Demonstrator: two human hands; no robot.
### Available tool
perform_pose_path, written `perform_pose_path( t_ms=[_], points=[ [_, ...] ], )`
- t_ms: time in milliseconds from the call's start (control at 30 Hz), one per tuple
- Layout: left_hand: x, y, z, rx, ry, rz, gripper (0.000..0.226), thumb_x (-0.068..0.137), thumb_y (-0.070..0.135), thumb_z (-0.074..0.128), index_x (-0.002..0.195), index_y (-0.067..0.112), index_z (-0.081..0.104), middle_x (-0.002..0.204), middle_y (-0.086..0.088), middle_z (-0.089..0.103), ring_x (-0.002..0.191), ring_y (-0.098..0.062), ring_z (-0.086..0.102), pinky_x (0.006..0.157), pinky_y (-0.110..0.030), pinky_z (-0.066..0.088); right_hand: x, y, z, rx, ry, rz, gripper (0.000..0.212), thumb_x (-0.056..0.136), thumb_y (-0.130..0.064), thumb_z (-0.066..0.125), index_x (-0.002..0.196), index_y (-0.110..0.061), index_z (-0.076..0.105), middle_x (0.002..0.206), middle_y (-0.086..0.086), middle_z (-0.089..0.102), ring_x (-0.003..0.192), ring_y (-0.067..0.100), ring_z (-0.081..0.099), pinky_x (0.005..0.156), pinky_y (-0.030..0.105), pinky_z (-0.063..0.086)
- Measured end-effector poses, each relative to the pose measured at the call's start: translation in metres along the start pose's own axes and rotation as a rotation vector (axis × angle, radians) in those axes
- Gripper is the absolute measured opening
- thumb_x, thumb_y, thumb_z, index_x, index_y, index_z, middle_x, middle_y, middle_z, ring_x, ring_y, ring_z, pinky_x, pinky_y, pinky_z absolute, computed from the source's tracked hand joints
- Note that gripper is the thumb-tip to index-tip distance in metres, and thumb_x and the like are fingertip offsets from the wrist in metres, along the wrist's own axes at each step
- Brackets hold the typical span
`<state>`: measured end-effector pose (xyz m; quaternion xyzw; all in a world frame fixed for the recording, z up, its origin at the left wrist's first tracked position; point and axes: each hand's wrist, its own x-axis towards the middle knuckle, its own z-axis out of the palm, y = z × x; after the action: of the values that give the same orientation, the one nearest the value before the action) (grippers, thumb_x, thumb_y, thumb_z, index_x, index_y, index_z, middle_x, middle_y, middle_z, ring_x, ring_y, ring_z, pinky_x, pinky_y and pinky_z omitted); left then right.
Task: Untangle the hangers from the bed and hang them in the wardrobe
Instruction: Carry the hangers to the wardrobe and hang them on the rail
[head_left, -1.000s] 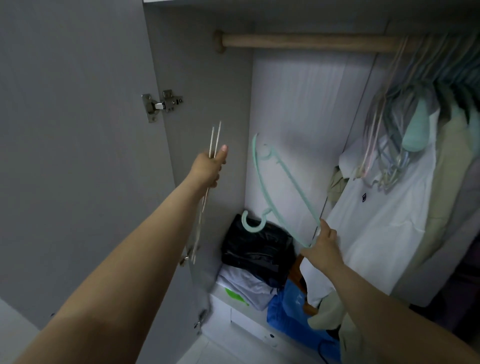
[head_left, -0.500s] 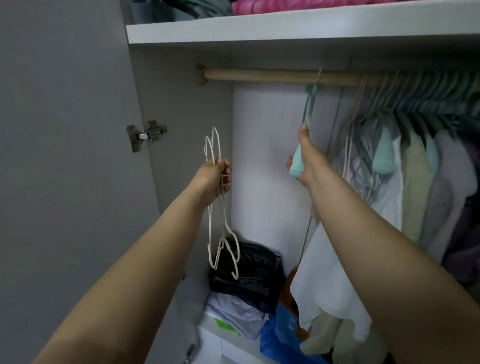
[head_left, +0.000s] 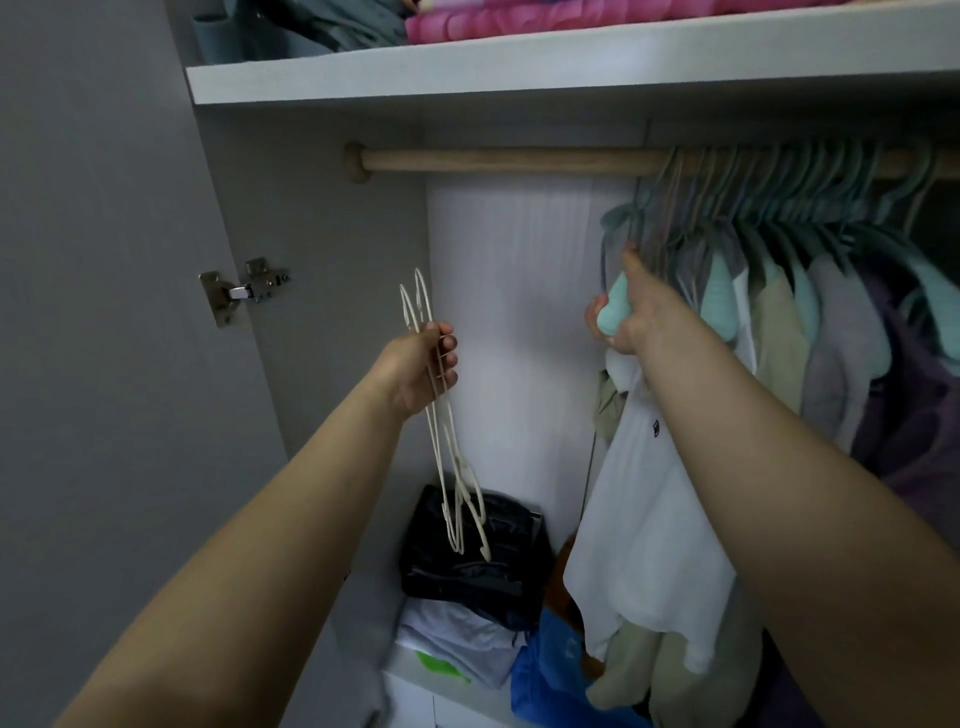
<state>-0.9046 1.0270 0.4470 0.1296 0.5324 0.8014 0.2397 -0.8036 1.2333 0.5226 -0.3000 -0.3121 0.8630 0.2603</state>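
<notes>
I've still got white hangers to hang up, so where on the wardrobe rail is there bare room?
The wooden rail is bare from its left end cap to the first hooks of the packed teal hangers. From there rightward it is crowded. The right hand holds a teal hanger at that edge; the left hand holds the white wire hangers.

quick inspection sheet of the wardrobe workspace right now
surface: wooden rail, left stretch bare, right stretch packed with hangers
job's things: white wire hangers held bunched, not hung; teal hanger at the end of the hung row
clutter: black bag on folded clothes, blue bag beside
hands: left hand shut on wire hangers; right hand grips teal hanger
cables: nothing seen
surroundings: shelf above, door hinge left
</notes>
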Motion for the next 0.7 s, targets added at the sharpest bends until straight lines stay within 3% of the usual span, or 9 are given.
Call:
perform_pose_path(
  t_ms=[100, 167, 267, 367, 433, 500, 600, 667, 700],
  points=[
    [0.0, -0.002, 0.004, -0.077, -0.013, 0.017, 0.032, 0.101, 0.01, 0.029, 0.079, 0.019, 0.05, 0.058, 0.006, 0.047, 0.042, -0.008, 0.038, 0.05, -0.02, 0.03, -0.002, 0.002, -0.011, 0.12, -0.04, -0.093, 0.055, 0.071, -0.049, 0.078, 0.115, -0.021, 0.06, 0.116, -0.007, 0.053, 0.095, 0.011, 0.05, 0.045, 0.018, 0.049],
    [-0.001, -0.002, 0.003, -0.139, -0.027, 0.033, 0.031, 0.101, 0.009, 0.028, 0.079, 0.019, 0.048, 0.056, 0.007, 0.045, 0.04, -0.007, 0.034, 0.046, -0.017, 0.028, -0.008, 0.014, -0.02, 0.132, -0.075, -0.181, 0.043, 0.085, -0.048, 0.064, 0.113, -0.016, 0.055, 0.115, -0.001, 0.048, 0.099, 0.015, 0.051, 0.068, 0.026, 0.054],
    [-0.002, -0.001, -0.001, -0.263, -0.09, 0.061, 0.03, 0.102, 0.011, 0.027, 0.08, 0.018, 0.045, 0.052, 0.007, 0.041, 0.038, -0.007, 0.027, 0.041, -0.016, 0.023, -0.008, 0.056, -0.043, 0.065, -0.081, -0.105, 0.053, 0.098, -0.049, 0.039, 0.137, -0.013, 0.04, 0.125, 0.011, 0.043, 0.111, 0.032, 0.053, 0.088, 0.039, 0.051],
    [-0.003, -0.002, -0.007, -0.365, -0.169, 0.053, 0.027, 0.103, 0.015, 0.028, 0.083, 0.016, 0.047, 0.051, 0.006, 0.037, 0.036, -0.006, 0.024, 0.036, -0.016, 0.019, -0.014, 0.108, -0.064, -0.211, -0.16, 0.048, 0.038, 0.102, -0.021, 0.039, 0.136, -0.004, 0.042, 0.137, 0.017, 0.048, 0.105, 0.03, 0.056, 0.085, 0.038, 0.049],
    [-0.005, -0.004, -0.008, -0.36, -0.204, 0.036, 0.026, 0.103, 0.018, 0.029, 0.086, 0.015, 0.049, 0.051, 0.006, 0.036, 0.037, -0.006, 0.024, 0.036, -0.016, 0.017, -0.029, 0.133, -0.067, -0.538, -0.33, 0.031, 0.032, 0.099, -0.019, 0.05, 0.128, -0.008, 0.049, 0.135, 0.014, 0.054, 0.104, 0.025, 0.059, 0.088, 0.037, 0.051],
    [-0.01, -0.006, -0.007, -0.276, -0.237, 0.006, 0.025, 0.104, 0.019, 0.03, 0.089, 0.014, 0.05, 0.053, 0.006, 0.037, 0.038, -0.006, 0.025, 0.038, -0.016, 0.018, -0.041, 0.147, -0.06, -0.783, -0.461, -0.172, 0.046, 0.096, -0.025, 0.055, 0.138, -0.016, 0.039, 0.142, 0.008, 0.045, 0.115, 0.021, 0.055, 0.094, 0.034, 0.049],
    [-0.02, -0.01, -0.007, 0.087, -0.328, -0.093, 0.028, 0.104, 0.02, 0.029, 0.095, 0.012, 0.055, 0.057, 0.005, 0.042, 0.043, -0.006, 0.031, 0.043, -0.017, 0.026, -0.042, 0.143, -0.047, -1.172, -0.428, -0.803, 0.076, 0.09, -0.019, 0.06, 0.15, -0.03, 0.013, 0.155, 0.004, 0.013, 0.138, 0.026, 0.029, 0.108, 0.036, 0.035],
    [-0.027, -0.016, -0.01, 0.373, -0.429, -0.142, 0.032, 0.105, 0.02, 0.029, 0.096, 0.011, 0.058, 0.062, 0.004, 0.045, 0.049, -0.008, 0.038, 0.05, -0.021, 0.034, -0.037, 0.132, -0.043, -1.531, -0.367, -1.166, 0.075, 0.089, -0.024, 0.059, 0.149, -0.036, 0.015, 0.158, 0.002, 0.002, 0.143, 0.031, 0.012, 0.112, 0.044, 0.024],
    [-0.029, -0.019, -0.013, 0.47, -0.464, -0.158, 0.033, 0.105, 0.021, 0.028, 0.096, 0.011, 0.058, 0.062, 0.004, 0.044, 0.05, -0.009, 0.04, 0.054, -0.023, 0.035, -0.033, 0.125, -0.041, -1.693, -0.382, -1.24, 0.07, 0.089, -0.03, 0.058, 0.148, -0.036, 0.021, 0.158, 0.001, 0.007, 0.143, 0.032, 0.011, 0.112, 0.047, 0.023]
  ],
)
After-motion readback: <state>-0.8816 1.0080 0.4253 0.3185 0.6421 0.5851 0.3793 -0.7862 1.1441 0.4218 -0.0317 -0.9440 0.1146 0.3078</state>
